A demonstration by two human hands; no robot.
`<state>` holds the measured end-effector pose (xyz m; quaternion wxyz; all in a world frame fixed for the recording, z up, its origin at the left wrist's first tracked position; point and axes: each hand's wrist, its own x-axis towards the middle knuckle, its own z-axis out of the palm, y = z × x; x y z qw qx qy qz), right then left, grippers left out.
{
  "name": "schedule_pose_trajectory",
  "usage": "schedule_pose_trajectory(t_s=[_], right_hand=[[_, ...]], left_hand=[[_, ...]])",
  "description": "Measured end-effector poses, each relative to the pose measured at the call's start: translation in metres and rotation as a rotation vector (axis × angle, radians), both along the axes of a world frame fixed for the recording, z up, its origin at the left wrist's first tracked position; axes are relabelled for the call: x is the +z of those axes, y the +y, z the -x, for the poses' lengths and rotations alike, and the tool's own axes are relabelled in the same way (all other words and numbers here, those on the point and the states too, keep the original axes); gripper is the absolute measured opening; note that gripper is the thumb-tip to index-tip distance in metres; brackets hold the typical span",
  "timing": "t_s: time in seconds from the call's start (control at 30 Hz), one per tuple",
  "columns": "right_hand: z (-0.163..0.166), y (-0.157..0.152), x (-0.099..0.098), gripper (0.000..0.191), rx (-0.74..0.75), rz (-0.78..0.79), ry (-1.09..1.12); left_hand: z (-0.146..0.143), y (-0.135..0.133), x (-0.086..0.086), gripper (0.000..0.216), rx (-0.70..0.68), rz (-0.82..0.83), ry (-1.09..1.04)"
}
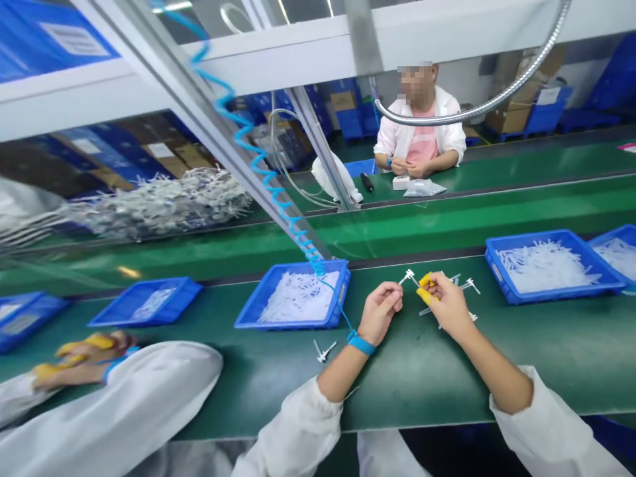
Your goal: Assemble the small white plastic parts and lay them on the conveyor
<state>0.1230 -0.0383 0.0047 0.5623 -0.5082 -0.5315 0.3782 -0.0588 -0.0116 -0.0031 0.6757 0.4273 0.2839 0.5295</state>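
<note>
My left hand (381, 311), with a blue strap on its wrist, pinches one leg of a small white V-shaped plastic part (409, 273). Yellow finger covers show on my right hand (447, 305), whose closed fingertips grip the other leg of that part. Several similar white plastic pieces (470, 285) lie on the green bench beside and partly behind my right hand. Another small white piece (324, 354) rests on the bench near my left forearm. Left of my left hand stands a blue tray (241, 323) holding many thin white strips.
On the right, a blue tray (517, 298) holds white pieces. A coiled blue cord (268, 182) runs from above to my wrist strap. At left, a neighbour's hands (84, 361) work near another tray (191, 291). A person (420, 132) sits across the bench.
</note>
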Motion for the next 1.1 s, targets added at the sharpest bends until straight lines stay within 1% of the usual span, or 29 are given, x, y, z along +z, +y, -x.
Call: schedule_pose_trajectory(t_s=[0.13, 0.2, 0.27, 0.33, 0.43, 0.53, 0.63, 0.77, 0.83, 0.97, 1.1], right_hand=[[0.007, -0.002, -0.006, 0.026, 0.084, 0.048, 0.084], [0.011, -0.002, -0.01, 0.035, 0.135, 0.068, 0.106], [0.014, -0.003, -0.014, 0.043, 0.166, 0.074, 0.092], [0.017, -0.004, -0.016, 0.044, 0.16, 0.072, 0.069], [0.018, -0.005, -0.018, 0.039, 0.143, 0.074, 0.049], [0.018, -0.005, -0.019, 0.034, 0.152, 0.093, 0.049], [0.019, -0.004, -0.017, 0.034, 0.165, 0.138, 0.132], [0.023, -0.002, -0.014, 0.041, 0.185, 0.226, 0.312], [0.025, -0.003, -0.012, 0.041, 0.154, 0.203, 0.313], [0.029, -0.005, -0.012, 0.032, 0.073, 0.12, 0.214], [0.031, -0.005, -0.014, 0.03, 0.066, 0.13, 0.284]], left_hand=[[0.001, 0.004, -0.007, 0.031, 0.178, -0.087, 0.112], [0.001, 0.005, -0.007, 0.033, 0.221, -0.077, 0.127], [0.001, 0.006, -0.006, 0.034, 0.209, -0.023, 0.122], [0.002, 0.005, -0.005, 0.033, 0.168, 0.035, 0.107], [0.002, 0.004, -0.005, 0.034, 0.128, 0.068, 0.095], [0.004, 0.005, -0.005, 0.036, 0.132, 0.049, 0.131], [0.005, 0.006, -0.004, 0.037, 0.15, 0.041, 0.154], [0.004, 0.005, -0.003, 0.044, 0.155, 0.081, 0.116], [0.001, 0.004, -0.004, 0.046, 0.155, 0.11, 0.092], [-0.002, 0.002, -0.008, 0.046, 0.162, 0.155, 0.079], [0.0, 0.002, -0.01, 0.044, 0.136, 0.125, 0.13]])
